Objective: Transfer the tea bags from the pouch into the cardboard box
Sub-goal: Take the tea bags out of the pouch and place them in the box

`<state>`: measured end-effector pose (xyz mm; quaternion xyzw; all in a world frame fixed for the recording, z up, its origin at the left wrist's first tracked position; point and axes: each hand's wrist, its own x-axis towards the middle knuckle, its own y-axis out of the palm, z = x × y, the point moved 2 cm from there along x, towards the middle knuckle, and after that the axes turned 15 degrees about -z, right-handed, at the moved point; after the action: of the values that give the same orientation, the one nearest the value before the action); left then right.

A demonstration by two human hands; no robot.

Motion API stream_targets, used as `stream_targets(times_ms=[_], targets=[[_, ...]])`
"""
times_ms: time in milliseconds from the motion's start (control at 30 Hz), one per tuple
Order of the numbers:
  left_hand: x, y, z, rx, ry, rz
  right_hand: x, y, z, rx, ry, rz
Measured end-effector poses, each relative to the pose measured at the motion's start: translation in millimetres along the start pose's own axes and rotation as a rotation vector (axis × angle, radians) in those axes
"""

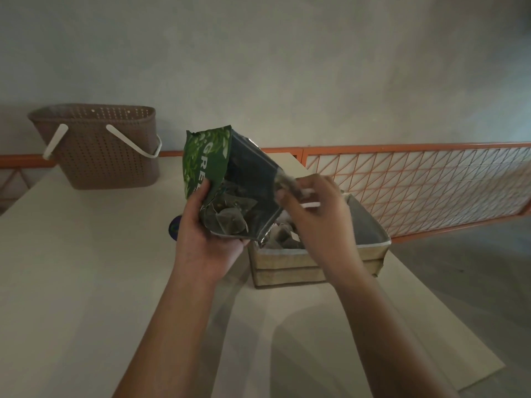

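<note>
Two bare forearms are extended from the bottom edge over a pale table [71,282]. Further up, the left hand [207,239] is wrapped around the lower left edge of a green tea pouch [230,179], with the thumb laid on the printed front and the fingers curled beneath; the pouch is held tilted above the table, its open mouth turned toward the camera, and pyramid tea bags [230,216] are seen inside it. To its right, the right hand [316,214] is raised just beside the pouch's mouth, and a single tea bag [290,183], blurred, is pinched between its fingertips. Beneath and behind this hand, the cardboard box [316,262] is set on the table, open at the top, with several tea bags lying inside it. A small dark round object [173,228] is partly hidden behind the left hand; what it is cannot be told. Farther back on the left, a brown perforated basket [100,150] with white handles is placed on the table. Behind it all, an orange wire-grid railing [416,182] is stretched along a grey wall [258,53].
</note>
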<state>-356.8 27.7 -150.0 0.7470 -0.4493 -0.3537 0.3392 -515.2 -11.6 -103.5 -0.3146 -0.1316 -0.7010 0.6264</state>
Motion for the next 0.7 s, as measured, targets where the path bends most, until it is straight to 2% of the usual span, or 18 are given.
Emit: stream_targets(times_ms=[133, 200, 300, 367, 433, 600, 700], targets=[[1.4, -2.2, 0.6, 0.008, 0.003, 0.005, 4.5, -17.6, 8.7, 0.289, 0.077, -0.105], [1.7, -2.4, 1.0, -0.007, -0.001, 0.014, 6.6, -22.0, 3.9, 0.335, 0.098, -0.141], [2.1, -2.7, 1.1, -0.032, -0.009, 0.010, 11.7, -24.7, -9.1, 0.181, 0.112, -0.096], [1.2, -2.3, 1.4, -0.041, -0.015, 0.013, 13.2, -22.9, -18.5, -0.051, 0.120, 0.043], [-0.8, -1.2, 1.8, -0.050, -0.026, 0.029, 11.9, -18.7, -28.9, -0.176, 0.167, 0.142], [-1.2, -0.7, 1.5, -0.043, -0.023, 0.027, 3.8, -10.6, -37.2, -0.141, 0.279, 0.138], [-0.5, -1.7, 1.1, -0.032, -0.005, 0.006, -6.6, -4.7, -30.7, -0.084, 0.257, 0.122]])
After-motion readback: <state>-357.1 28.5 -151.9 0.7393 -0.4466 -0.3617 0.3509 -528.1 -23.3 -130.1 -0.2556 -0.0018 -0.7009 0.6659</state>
